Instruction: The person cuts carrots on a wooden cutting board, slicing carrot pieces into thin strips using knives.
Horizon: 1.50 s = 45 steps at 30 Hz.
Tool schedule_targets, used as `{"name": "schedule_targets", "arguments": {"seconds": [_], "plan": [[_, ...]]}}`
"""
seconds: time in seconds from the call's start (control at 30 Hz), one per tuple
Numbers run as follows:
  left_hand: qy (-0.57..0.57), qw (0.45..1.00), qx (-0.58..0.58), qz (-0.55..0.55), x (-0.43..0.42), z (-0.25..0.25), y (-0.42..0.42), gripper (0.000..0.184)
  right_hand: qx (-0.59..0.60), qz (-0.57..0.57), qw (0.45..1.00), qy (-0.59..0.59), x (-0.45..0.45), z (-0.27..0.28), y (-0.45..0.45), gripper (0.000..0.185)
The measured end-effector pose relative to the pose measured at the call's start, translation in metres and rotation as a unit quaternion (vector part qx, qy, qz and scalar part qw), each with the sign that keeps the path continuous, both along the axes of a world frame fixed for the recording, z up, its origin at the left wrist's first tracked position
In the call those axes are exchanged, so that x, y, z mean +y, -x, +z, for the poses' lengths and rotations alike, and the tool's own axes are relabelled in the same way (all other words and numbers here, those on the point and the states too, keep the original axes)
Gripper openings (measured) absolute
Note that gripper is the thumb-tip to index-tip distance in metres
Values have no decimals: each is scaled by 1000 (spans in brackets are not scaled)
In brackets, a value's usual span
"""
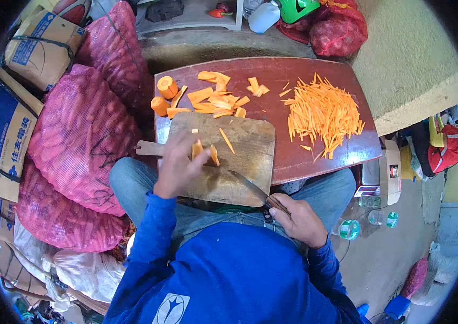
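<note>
My right hand [300, 218] is closed round the handle of a knife [251, 187], its blade pointing up and left over the wooden cutting board [250, 140]. Over the board's left part is my left hand [178, 164], slightly blurred, its fingers apart beside upright carrot pieces [214, 155]; whether it touches them is unclear. A thin carrot strip [227, 141] lies on the board. Behind it are carrot slices [218, 101] and two carrot chunks [167, 87]. A heap of carrot sticks [325, 116] sits at the right of the red table [288, 67].
Pink mesh sacks [80, 135] and strapped cardboard boxes [5, 129] stand at the left. A concrete ledge [412, 65] rises at the right back. Plastic bottles [349, 229] are on the floor at the right. A red mesh bag [338, 33] sits beyond the table.
</note>
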<state>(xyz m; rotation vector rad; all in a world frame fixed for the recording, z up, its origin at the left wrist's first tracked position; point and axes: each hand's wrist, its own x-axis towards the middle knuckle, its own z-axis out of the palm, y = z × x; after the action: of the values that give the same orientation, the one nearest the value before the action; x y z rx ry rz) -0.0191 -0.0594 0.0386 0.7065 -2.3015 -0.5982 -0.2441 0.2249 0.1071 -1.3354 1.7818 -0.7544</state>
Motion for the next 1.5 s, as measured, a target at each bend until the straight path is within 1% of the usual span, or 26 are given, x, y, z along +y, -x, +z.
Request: {"name": "schedule_targets", "arguments": {"seconds": [0.03, 0.1, 0.2, 0.27, 0.33, 0.4, 0.47, 0.63, 0.7, 0.8, 0.83, 0.9, 1.03, 1.1, 1.13, 1.2, 1.23, 1.27, 1.3, 1.33, 1.37, 1.4, 1.43, 1.47, 1.5], "plan": [[-1, 1000, -2, 3, 11, 8, 0, 38, -5, -5, 1000, 6, 1, -3, 1, 33], [46, 993, -109, -14, 31, 20, 4, 43, -13, -9, 1000, 13, 0, -8, 1, 33], [68, 988, -137, -12, 15, -5, -2, 48, -5, -15, 1000, 26, 0, -9, 1, 34], [79, 987, -136, 3, 1, -7, -7, 50, -13, -16, 1000, 12, 1, -7, 0, 34], [54, 990, -133, 0, -8, 2, -11, 48, -15, -24, 1000, 12, 1, -7, 0, 34], [41, 990, -131, 1, -3, 6, -12, 45, -21, -29, 999, 11, 2, -9, 0, 35], [50, 992, -120, -9, 6, 6, -7, 44, -13, -31, 999, 38, 2, -14, 1, 35], [37, 994, -88, 44, 17, -15, 14, 36, -19, -30, 999, 16, 0, -8, 1, 34], [69, 992, -104, 3, 19, -13, 21, 32, -19, -24, 999, 9, -1, -7, 2, 33], [93, 991, -90, -19, 17, -3, 28, 33, -18, -13, 1000, 9, -3, -8, 2, 33], [93, 991, -91, -19, 13, -3, 29, 33, -13, -15, 1000, 4, -4, -7, 1, 33], [72, 989, -115, -63, 4, -4, 32, 33, -8, -16, 1000, -1, -4, -5, 1, 33], [62, 985, -138, -80, -9, -5, 32, 39, -18, -14, 1000, 2, -5, -3, 3, 35], [95, 984, -119, -87, -8, -3, 29, 33, -27, -12, 1000, 8, -4, -1, 4, 36], [94, 985, -118, -87, -5, -2, 25, 33, -29, -29, 999, 12, -3, 1, 5, 36], [93, 994, -62, -16, 5, 1, 14, 22, -31, -48, 998, 15, -5, 2, 4, 36], [92, 994, -63, -20, 10, -3, 5, 22, -78, -79, 994, 10, -9, 3, 1, 37], [-26, 998, -51, 33, 15, -8, -4, 18, -125, -112, 986, 6, -14, 2, -3, 37], [-143, 985, -39, 87, 22, -11, -11, 17, -125, -116, 985, 5, -20, 1, -8, 37], [-143, 985, -39, 84, 32, -10, -11, 17, -156, -109, 982, -1, -30, -3, -14, 38], [-136, 985, 6, 108, 43, -7, -9, 18, -186, -99, 978, -7, -41, -6, -19, 39], [-127, 981, 51, 134, 53, -6, -10, 20, -186, -96, 978, -8, -53, -8, -23, 39], [-59, 989, -13, 134, 59, -10, -14, 22, -189, -85, 978, 0, -66, -10, -27, 40], [-58, 988, -13, 140, 65, -11, -16, 22, -191, -73, 979, 8, -76, -13, -30, 41], [-69, 990, -34, 120, 72, -10, -15, 25, -193, -65, 978, 50, -82, -20, -32, 45]]}}
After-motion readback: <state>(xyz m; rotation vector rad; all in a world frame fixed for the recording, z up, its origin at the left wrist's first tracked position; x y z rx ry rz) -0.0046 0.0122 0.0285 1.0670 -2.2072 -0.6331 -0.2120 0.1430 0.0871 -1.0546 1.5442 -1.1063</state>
